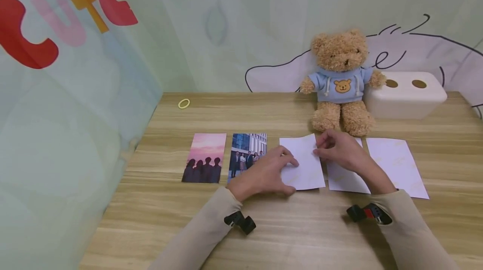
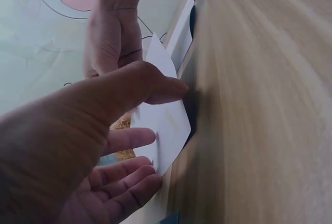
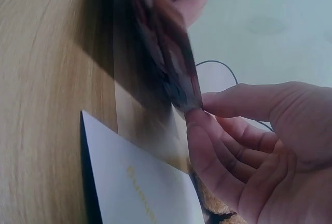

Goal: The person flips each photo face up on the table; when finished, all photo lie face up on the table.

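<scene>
A photo print [image 1: 302, 169], white back up, is raised off the table between both hands. My right hand [image 1: 341, 150] pinches its upper right edge between thumb and fingers; the right wrist view shows its dark picture side [image 3: 168, 53] facing down. Over the print's left side is my left hand [image 1: 266, 173], its thumb and fingers spread apart. In the left wrist view, the left fingertips [image 2: 150, 169] meet the white print's edge. Two more white-backed prints lie to the right, one partly under my right forearm [image 1: 345, 177], the other beyond it [image 1: 396, 161].
Face up on the left lie a sunset silhouette photo [image 1: 205, 157] and a group photo [image 1: 239, 152], partly covered by my left hand. Behind the prints sits a teddy bear [image 1: 341, 89] beside a white box [image 1: 403, 102]. A yellow ring [image 1: 183, 107] lies at the back left.
</scene>
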Demonstrator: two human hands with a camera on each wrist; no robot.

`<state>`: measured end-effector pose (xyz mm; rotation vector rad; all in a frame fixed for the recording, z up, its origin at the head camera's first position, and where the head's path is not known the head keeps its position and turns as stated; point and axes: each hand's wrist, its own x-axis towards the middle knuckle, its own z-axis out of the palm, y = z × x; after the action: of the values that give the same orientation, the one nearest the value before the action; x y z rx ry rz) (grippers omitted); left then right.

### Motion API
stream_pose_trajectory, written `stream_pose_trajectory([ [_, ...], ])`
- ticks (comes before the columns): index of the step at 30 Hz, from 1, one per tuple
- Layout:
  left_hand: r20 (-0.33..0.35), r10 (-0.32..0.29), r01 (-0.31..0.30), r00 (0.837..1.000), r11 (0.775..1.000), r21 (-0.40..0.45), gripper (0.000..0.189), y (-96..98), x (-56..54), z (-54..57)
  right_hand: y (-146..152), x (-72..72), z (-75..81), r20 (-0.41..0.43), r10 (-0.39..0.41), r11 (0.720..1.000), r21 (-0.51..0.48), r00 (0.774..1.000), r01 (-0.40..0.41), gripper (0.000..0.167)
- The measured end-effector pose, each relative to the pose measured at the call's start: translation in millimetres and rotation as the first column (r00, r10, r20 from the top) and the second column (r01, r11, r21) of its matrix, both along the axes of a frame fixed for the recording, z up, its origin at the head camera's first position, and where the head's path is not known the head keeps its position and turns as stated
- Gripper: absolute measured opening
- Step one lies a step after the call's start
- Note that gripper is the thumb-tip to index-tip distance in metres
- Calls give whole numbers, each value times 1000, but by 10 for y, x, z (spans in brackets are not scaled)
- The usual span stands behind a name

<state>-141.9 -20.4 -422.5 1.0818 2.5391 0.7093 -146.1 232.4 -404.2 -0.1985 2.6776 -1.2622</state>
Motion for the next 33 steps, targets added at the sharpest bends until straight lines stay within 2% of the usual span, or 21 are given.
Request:
stream_pose_trajectory([
  [6, -59, 19, -21, 998, 999, -26, 63, 19, 36, -19, -20, 9, 23, 15, 13, 999, -33, 1000, -13, 16],
  [12, -69, 35, -36, 997, 999, -12, 59, 22, 41, -30, -13, 20, 32, 6, 24, 1000, -11, 1000, -23, 15],
  [20, 17, 125, -127, 992, 987, 98, 49, 18, 1, -50, -5, 38, 43, 4, 41, 998, -43, 999, -41, 17],
  [28, 32, 197, -199, 980, 955, 222, 38, 2, -34, -31, -31, 47, 37, -114, 111, 979, -157, 987, -128, 23],
  [33, 73, 239, -250, 968, 934, 257, 36, -4, -42, -13, -52, 39, 30, -76, 98, 968, -222, 992, -113, 31],
])
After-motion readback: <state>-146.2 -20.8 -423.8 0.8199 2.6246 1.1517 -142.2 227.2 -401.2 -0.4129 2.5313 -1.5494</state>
